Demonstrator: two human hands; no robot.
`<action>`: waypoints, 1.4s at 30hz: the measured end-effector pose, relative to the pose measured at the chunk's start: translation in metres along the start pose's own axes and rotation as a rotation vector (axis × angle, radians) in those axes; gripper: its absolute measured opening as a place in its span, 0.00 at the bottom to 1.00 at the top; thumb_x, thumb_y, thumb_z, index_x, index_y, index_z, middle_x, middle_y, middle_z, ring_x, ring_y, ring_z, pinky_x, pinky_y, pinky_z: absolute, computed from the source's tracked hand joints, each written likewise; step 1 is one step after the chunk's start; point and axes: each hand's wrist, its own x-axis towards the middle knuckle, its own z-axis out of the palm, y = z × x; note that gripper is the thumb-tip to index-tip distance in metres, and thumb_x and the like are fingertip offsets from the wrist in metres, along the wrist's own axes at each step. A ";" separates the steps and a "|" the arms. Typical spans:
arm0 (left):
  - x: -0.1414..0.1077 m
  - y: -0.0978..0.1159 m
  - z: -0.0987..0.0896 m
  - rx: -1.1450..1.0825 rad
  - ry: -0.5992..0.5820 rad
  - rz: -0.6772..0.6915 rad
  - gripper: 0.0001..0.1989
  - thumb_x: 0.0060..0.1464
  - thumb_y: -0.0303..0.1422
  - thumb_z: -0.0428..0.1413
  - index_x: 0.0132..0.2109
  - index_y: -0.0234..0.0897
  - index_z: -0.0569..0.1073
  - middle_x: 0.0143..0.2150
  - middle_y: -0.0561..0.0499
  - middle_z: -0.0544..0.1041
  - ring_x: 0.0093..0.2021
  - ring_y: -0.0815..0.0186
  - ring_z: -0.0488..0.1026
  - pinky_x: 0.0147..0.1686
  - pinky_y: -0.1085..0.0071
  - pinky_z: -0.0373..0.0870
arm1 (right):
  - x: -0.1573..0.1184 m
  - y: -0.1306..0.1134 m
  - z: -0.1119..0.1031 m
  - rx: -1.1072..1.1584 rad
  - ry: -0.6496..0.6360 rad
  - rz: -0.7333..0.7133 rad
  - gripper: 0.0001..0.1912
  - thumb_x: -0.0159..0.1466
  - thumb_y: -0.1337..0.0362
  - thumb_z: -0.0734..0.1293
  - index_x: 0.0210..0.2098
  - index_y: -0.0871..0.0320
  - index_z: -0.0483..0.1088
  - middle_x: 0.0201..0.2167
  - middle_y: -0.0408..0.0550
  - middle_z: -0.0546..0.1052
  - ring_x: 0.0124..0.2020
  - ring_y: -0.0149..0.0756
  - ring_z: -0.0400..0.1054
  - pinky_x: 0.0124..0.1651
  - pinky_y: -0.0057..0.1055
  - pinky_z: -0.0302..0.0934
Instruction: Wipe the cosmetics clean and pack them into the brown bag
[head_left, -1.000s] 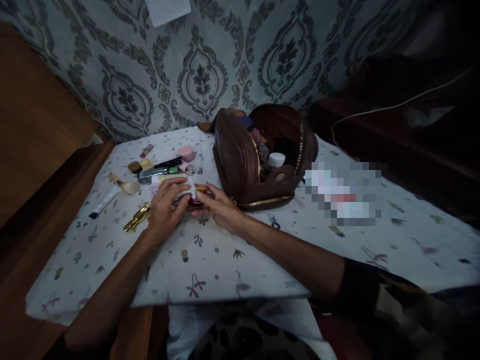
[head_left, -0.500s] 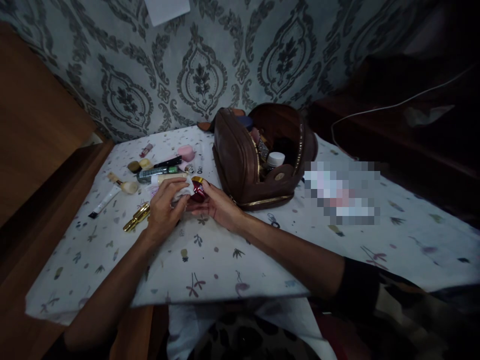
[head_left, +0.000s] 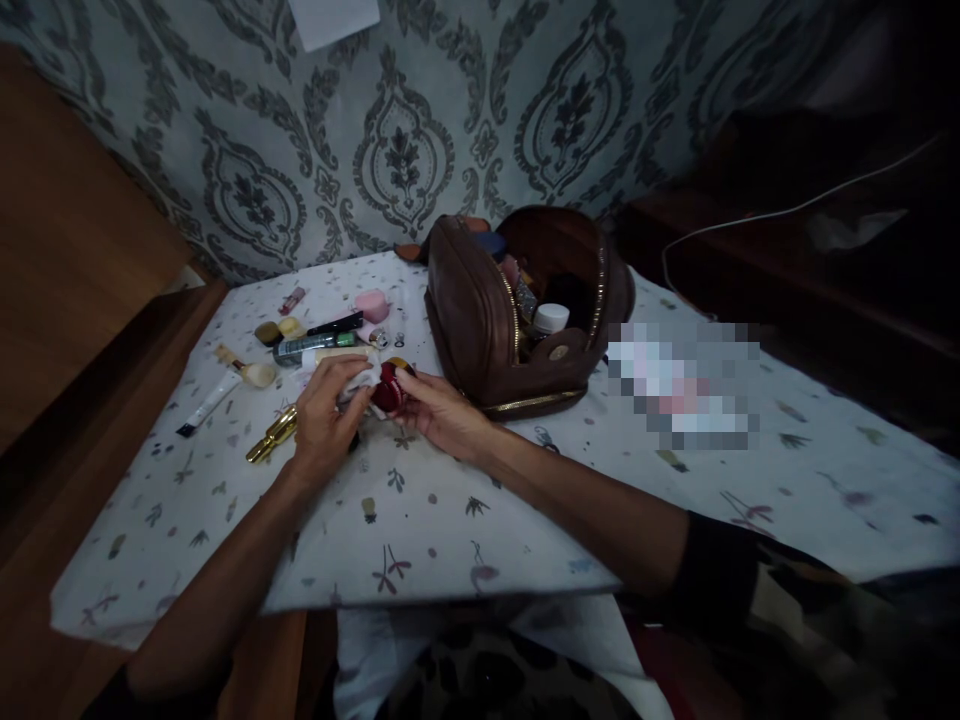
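Note:
My right hand (head_left: 446, 415) is closed round a small dark red cosmetic container (head_left: 388, 388) with a gold edge; its exact kind does not show. Pressed to the container's left side is a crumpled white wipe (head_left: 365, 376), pinched in the fingers of my left hand (head_left: 330, 408). Just left of that hand lies a shiny gold tube (head_left: 271, 436). Beyond my hands are a pale cream tube (head_left: 337, 354), a dark green bottle (head_left: 311, 347) and a pink item (head_left: 371, 305). An open brown cosmetic bag (head_left: 469, 310) stands to the right.
A makeup brush (head_left: 255, 373), a white tube with a black cap (head_left: 208, 405) and a small pink tube (head_left: 292, 299) lie at the left. Inside the bag is a white-capped bottle (head_left: 551, 319). A blurred-out item (head_left: 682, 390) lies right on the patterned tablecloth (head_left: 450, 540).
The red container has turned in my right hand and shifted slightly left, so its gold edge shows less. My left hand keeps the wipe against it.

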 end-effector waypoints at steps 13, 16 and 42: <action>-0.001 0.008 -0.004 -0.022 -0.066 0.061 0.07 0.63 0.32 0.53 0.44 0.39 0.76 0.49 0.45 0.76 0.51 0.59 0.73 0.50 0.59 0.72 | 0.000 0.004 0.002 0.076 0.035 -0.039 0.21 0.50 0.63 0.80 0.38 0.56 0.69 0.34 0.39 0.76 0.34 0.27 0.72 0.39 0.25 0.69; 0.000 0.009 -0.003 -0.042 -0.058 0.050 0.05 0.62 0.31 0.55 0.38 0.38 0.75 0.48 0.45 0.76 0.50 0.60 0.74 0.49 0.60 0.72 | 0.001 0.005 0.003 0.093 0.061 -0.045 0.23 0.48 0.62 0.81 0.37 0.56 0.68 0.32 0.38 0.76 0.32 0.27 0.71 0.37 0.26 0.69; -0.005 0.002 0.002 -0.128 -0.104 -0.199 0.10 0.63 0.37 0.54 0.49 0.41 0.68 0.51 0.48 0.77 0.51 0.61 0.75 0.49 0.65 0.72 | -0.001 -0.003 0.004 0.006 -0.017 0.015 0.17 0.62 0.49 0.71 0.40 0.55 0.71 0.29 0.40 0.78 0.27 0.27 0.73 0.29 0.21 0.63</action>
